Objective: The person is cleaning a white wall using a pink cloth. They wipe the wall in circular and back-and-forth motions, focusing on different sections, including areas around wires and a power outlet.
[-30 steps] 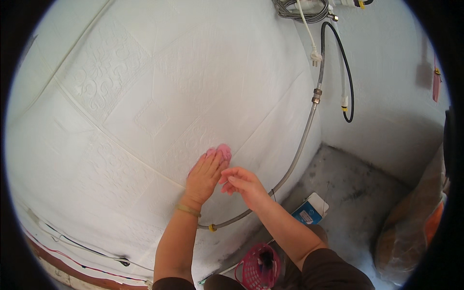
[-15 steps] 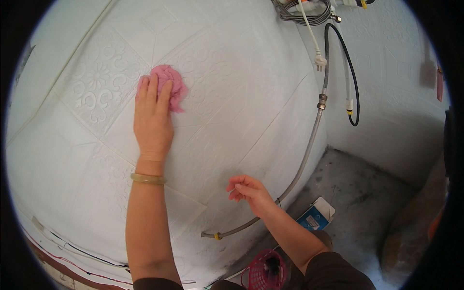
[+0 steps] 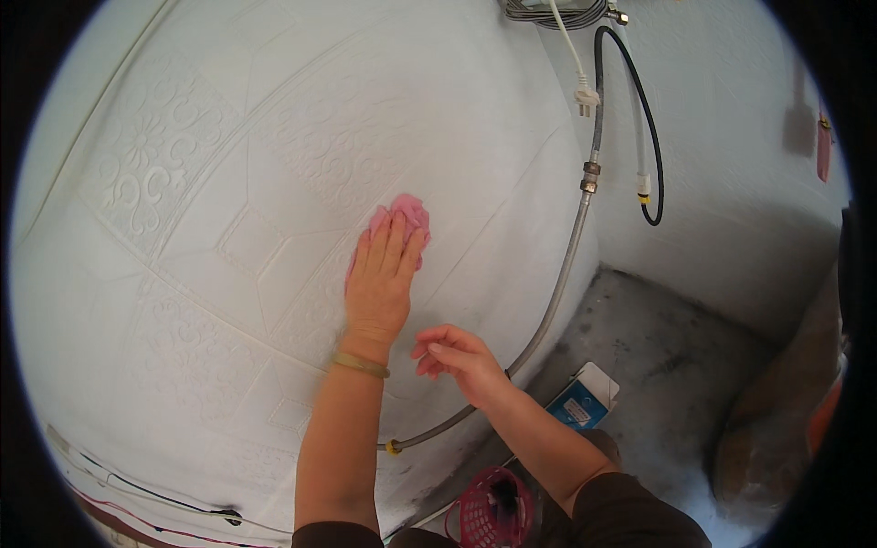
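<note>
My left hand (image 3: 382,281) presses a crumpled pink cloth (image 3: 414,217) against the white embossed wall panel (image 3: 301,205), its fingers laid over the cloth. A pale bangle (image 3: 362,365) circles the left wrist. My right hand (image 3: 457,358) hovers beside the left wrist, holding nothing, its fingers loosely bent and apart. Just right of it runs a grey braided hose (image 3: 568,256), which curves down behind my right forearm to a yellow-ringed end (image 3: 393,447).
A white plug (image 3: 585,96) on a cord and a black looped hose (image 3: 660,137) hang at upper right. On the grey floor (image 3: 658,347) lies a blue and white box (image 3: 582,398). A pink basket (image 3: 475,511) stands near me. Thin wires (image 3: 164,489) run along the lower left.
My left hand has slid the pink cloth right and downward across the panel, closer to my right hand. The view has shifted slightly. My right hand keeps its loose pose.
</note>
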Tool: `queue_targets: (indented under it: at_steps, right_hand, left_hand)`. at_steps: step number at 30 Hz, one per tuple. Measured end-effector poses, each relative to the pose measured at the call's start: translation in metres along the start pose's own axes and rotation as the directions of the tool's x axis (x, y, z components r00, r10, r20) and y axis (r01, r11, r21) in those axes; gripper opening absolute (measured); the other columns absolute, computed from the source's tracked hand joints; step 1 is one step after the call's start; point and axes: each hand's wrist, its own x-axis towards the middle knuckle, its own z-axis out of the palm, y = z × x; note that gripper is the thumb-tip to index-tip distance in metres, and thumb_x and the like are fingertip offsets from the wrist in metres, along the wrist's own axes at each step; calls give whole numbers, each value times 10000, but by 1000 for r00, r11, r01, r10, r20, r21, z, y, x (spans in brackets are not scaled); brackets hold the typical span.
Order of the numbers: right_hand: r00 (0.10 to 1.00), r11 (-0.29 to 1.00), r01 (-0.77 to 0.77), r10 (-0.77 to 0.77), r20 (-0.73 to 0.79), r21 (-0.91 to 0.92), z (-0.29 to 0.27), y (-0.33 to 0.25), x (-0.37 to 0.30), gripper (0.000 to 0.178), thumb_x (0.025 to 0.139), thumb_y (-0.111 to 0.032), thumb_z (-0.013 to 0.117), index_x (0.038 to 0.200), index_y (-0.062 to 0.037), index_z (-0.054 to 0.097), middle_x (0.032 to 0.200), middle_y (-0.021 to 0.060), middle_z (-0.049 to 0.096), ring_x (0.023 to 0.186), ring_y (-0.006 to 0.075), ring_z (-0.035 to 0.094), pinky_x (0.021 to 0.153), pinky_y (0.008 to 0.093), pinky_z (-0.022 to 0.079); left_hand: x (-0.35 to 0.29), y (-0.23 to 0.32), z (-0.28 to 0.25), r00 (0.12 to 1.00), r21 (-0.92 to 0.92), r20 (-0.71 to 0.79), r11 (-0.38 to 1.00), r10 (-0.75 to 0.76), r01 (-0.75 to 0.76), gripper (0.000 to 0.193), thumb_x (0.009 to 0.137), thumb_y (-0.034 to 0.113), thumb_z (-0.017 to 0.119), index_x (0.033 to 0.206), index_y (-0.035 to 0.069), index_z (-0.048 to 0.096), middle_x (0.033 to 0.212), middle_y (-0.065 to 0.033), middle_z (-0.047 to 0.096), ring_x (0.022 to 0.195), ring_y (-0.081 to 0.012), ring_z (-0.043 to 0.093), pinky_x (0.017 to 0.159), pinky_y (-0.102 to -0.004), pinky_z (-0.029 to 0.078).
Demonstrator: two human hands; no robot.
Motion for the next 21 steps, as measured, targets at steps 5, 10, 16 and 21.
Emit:
queue_targets:
  at_steps: [5, 10, 16, 21]
  right_hand:
    - [999, 999, 28, -29, 29, 20, 5, -8, -3, 244, 970, -178, 552, 1175, -56, 601, 1050, 78, 663, 895, 180, 642, 771, 301, 466]
    - [999, 1000, 27, -27, 36, 12, 7, -12, -4, 240, 967, -169, 552, 1173, -58, 604, 1048, 73, 661, 896, 179, 639, 775, 300, 468]
    - [1000, 1000, 1, -1, 22, 8, 11, -5, -1, 235, 964, -177, 563, 1161, -59, 611, 1038, 74, 665, 887, 181, 640, 776, 305, 475]
    - [999, 999, -34, 34, -17, -11, 14, 1, -1, 228, 965, -183, 563, 1146, -56, 614, 1029, 76, 670, 873, 179, 643, 770, 304, 477]
  left_hand:
    - [-33, 17, 19, 978, -121, 154, 985, 143, -125, 435, 828, 153, 546, 1252, 61, 575, 1374, -134, 520, 1331, -325, 448, 1106, -459, 362]
    - [-59, 33, 5, 958, -253, 212, 958, 193, -137, 377, 828, 170, 550, 1187, 77, 617, 1360, -110, 535, 1330, -294, 453, 1101, -421, 377]
    - [-33, -20, -63, 989, -45, 70, 991, 133, -130, 357, 797, 117, 632, 1154, 119, 640, 1331, -82, 578, 1267, -282, 525, 1043, -425, 434]
    - [6, -79, -136, 981, 316, -189, 949, 37, 25, 450, 819, -30, 583, 1250, 93, 618, 1386, -131, 545, 1300, -362, 491, 1076, -435, 409]
